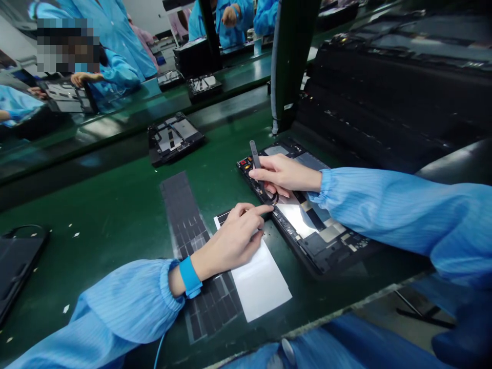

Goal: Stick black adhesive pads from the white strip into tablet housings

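Note:
My right hand (282, 174) is closed around dark tweezers (254, 154), held nearly upright with the tips down at the left edge of an opened tablet-like device (298, 218). The device lies flat, its boards, silver plates and dark tape exposed. A short black curved piece shows near the tweezer tips; whether they grip it I cannot tell. My left hand (244, 233) reaches in from the left, index finger stretched to touch the device's edge, other fingers bent. Beneath this hand are white sheets (261, 282) and a long sheet of black adhesive strips (180, 200). A blue strap (190, 277) circles my left wrist.
Another opened device (177, 136) lies at the back. A dark panel (19, 261) sits at far left. Stacked black devices (384, 97) rise at right beside a green post (295, 66). Small scraps dot the green bench (115, 220). People in blue coats work across the line.

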`<state>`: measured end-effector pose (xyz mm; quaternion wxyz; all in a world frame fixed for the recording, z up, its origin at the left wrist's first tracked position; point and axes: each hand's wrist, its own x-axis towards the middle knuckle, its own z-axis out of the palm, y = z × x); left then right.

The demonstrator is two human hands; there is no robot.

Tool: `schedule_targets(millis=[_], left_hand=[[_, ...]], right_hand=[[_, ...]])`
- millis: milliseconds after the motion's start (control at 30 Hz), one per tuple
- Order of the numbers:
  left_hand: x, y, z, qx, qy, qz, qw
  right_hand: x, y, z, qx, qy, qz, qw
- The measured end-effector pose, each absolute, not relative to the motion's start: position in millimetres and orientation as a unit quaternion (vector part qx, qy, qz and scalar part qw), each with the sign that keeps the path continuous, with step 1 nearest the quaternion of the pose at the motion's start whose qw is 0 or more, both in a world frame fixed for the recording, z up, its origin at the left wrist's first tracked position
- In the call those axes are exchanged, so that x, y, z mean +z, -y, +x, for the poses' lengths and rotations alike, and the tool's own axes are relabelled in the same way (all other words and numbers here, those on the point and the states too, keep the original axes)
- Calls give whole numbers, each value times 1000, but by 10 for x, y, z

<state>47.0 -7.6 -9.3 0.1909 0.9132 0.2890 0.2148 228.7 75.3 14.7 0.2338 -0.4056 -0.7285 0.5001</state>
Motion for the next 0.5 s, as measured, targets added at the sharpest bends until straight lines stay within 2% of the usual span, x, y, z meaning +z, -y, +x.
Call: schedule_targets(millis=[267,500], left_hand=[[-82,93,489,177,-281,936,116],[-121,110,551,175,-310,932,75]], right_hand=[[144,-698,2267,462,737,-425,249],[85,-728,2265,512,695,-408,298]])
